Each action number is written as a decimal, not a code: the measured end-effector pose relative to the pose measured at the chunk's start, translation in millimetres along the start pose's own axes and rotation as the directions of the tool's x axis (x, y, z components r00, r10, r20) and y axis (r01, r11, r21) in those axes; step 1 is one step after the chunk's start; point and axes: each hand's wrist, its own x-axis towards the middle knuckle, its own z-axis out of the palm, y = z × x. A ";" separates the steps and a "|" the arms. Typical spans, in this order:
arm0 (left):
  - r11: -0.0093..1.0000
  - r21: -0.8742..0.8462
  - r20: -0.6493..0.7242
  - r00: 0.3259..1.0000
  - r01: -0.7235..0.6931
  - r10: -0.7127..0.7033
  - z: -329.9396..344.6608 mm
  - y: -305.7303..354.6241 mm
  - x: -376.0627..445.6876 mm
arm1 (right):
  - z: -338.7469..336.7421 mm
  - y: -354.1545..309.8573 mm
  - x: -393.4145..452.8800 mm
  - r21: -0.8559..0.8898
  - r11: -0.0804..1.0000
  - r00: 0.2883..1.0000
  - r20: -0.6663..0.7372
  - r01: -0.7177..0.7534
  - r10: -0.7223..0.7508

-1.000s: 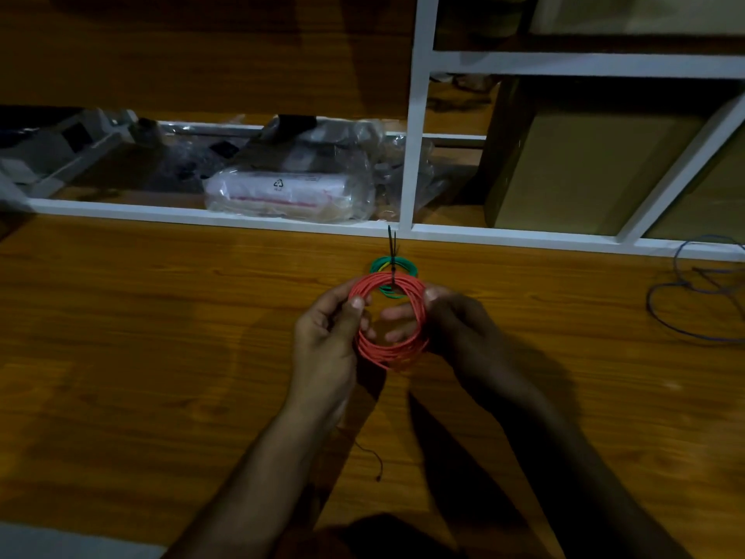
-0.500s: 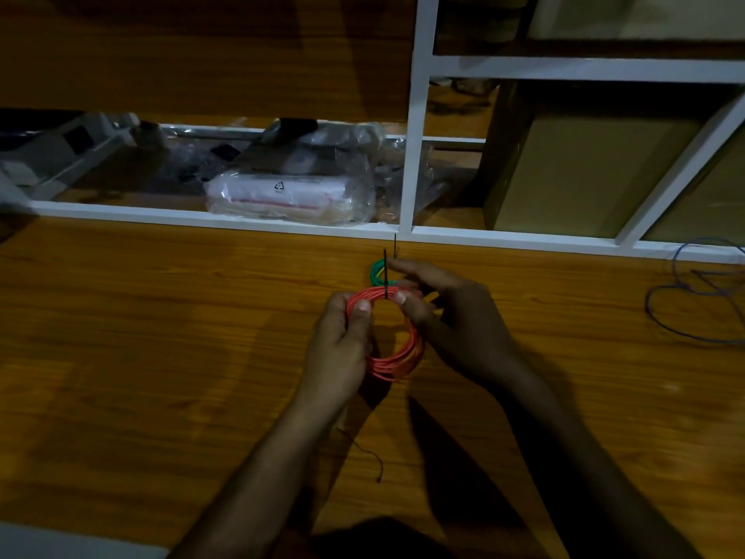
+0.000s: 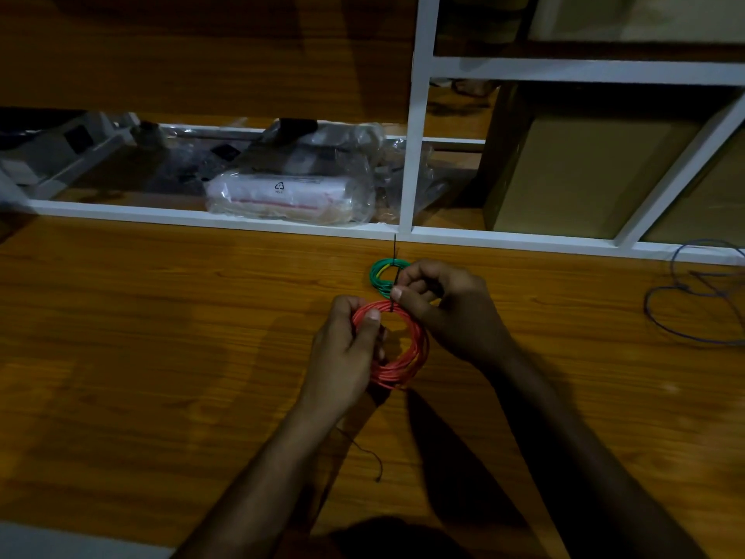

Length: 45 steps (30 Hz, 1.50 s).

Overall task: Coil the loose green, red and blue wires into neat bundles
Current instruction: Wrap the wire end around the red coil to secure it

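Observation:
A coil of red wire [image 3: 415, 349] is held upright above the wooden table. My left hand [image 3: 346, 353] grips its left side, thumb on the top of the loop. My right hand [image 3: 447, 312] pinches a thin black tie [image 3: 395, 252] that stands up from the top of the red coil. Behind the hands a small green coil [image 3: 379, 276] lies flat on the table, partly hidden by my right hand. Loose blue wire [image 3: 685, 316] sprawls at the far right of the table.
A white shelf frame [image 3: 415, 155] runs along the back of the wooden table [image 3: 161, 336]. Behind it sit clear plastic bags [image 3: 290, 191] and cardboard boxes [image 3: 572, 175]. A short black wire scrap [image 3: 369, 455] lies near my left forearm.
My right hand left the right side of the red coil and rose to its top, where it now pinches the black tie. The left hand has kept its grip.

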 end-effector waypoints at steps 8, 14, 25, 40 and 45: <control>0.988 0.027 0.003 0.989 -0.151 0.151 -1.1 11.9 3.7 | -7.6 -0.5 2.2 0.011 0.996 0.995 0.048 0.086 -0.086; 0.982 0.027 0.008 0.982 -0.188 0.188 0.2 10.7 7.5 | -9.9 -5.4 3.4 -0.260 0.942 0.973 -0.030 0.212 -0.227; 0.986 -0.163 0.044 0.999 -0.014 0.021 6.2 4.2 12.4 | -1.7 -6.2 -4.3 -0.230 0.938 0.965 0.019 0.259 -0.262; 0.958 -0.270 0.079 0.994 0.097 -0.079 8.7 -11.7 6.6 | 10.0 6.8 -4.6 -0.171 0.959 0.974 0.046 0.226 -0.222; 0.971 -0.238 0.019 1.000 0.004 0.001 13.2 -12.9 5.4 | 21.5 21.3 11.4 0.206 0.958 0.980 0.055 -0.201 0.194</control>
